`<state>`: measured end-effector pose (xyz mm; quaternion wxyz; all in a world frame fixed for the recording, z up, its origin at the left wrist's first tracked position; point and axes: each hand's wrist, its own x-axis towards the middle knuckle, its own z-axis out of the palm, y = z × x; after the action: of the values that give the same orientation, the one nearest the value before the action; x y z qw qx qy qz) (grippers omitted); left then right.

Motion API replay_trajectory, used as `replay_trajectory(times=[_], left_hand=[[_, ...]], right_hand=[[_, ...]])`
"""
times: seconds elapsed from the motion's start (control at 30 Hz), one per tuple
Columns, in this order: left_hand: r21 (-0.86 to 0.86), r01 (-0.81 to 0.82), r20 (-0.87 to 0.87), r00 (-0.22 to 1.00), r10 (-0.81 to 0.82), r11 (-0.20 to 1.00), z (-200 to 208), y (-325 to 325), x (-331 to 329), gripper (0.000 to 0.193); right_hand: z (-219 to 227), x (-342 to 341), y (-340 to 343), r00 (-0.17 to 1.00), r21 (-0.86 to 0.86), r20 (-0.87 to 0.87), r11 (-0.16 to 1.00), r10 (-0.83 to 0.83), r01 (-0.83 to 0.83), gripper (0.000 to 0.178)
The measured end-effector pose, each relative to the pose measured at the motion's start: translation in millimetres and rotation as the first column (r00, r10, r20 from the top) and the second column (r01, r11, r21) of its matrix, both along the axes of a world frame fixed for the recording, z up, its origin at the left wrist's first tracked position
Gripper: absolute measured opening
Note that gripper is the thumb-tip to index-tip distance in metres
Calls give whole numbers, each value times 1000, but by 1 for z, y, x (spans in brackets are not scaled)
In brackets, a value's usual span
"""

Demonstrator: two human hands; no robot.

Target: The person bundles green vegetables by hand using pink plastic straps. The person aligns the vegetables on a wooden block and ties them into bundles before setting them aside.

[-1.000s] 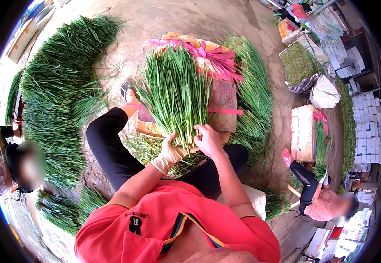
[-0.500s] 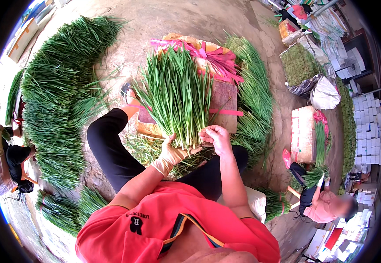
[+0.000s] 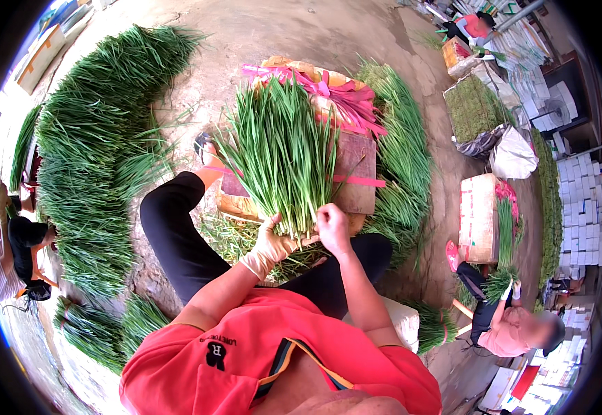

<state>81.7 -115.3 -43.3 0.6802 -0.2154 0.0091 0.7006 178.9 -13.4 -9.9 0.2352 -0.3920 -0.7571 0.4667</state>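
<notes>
A large fanned bunch of garlic chives [image 3: 280, 149] lies on a low box-like stand, its pale stem ends toward me. My left hand [image 3: 273, 247], in a cream glove, is closed around the left and near side of the stem ends, thumb up along the stems. My right hand [image 3: 333, 227] is bare and closed at the right edge of the stem ends. Its fingertips are turned away, so what they pinch is hidden. A pink strap [image 3: 360, 181] lies across the maroon top [image 3: 356, 155] of the stand, under the bunch.
Pink strips [image 3: 349, 97] lie at the stand's far end. Piles of chives flank me: a long one [image 3: 86, 159] left, another [image 3: 401, 145] right. Trimmings [image 3: 228, 235] lie below the stand. At right, a co-worker [image 3: 515, 325] handles chives near a carton [image 3: 477, 218]; others sit far left and far right.
My right hand has shifted slightly toward me and its fingers have curled in further at the stem ends. My left hand and the bunch stay nearly the same.
</notes>
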Motion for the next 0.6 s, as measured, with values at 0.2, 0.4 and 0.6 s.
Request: replay_trajectory(times=[0.2, 0.4, 0.6], left_hand=[[7, -11, 23, 1000, 11, 1000, -7, -1, 0, 55], [31, 28, 31, 999, -29, 999, -9, -1, 1, 55], [-39, 17, 185, 983, -10, 999, -4, -3, -2, 56]], right_hand=[[7, -2, -7, 990, 558, -128, 829, 52, 29, 12], [10, 5, 3, 877, -227, -461, 973, -138, 33, 13], [25, 1, 5, 907, 180, -191, 922, 376, -344, 11]])
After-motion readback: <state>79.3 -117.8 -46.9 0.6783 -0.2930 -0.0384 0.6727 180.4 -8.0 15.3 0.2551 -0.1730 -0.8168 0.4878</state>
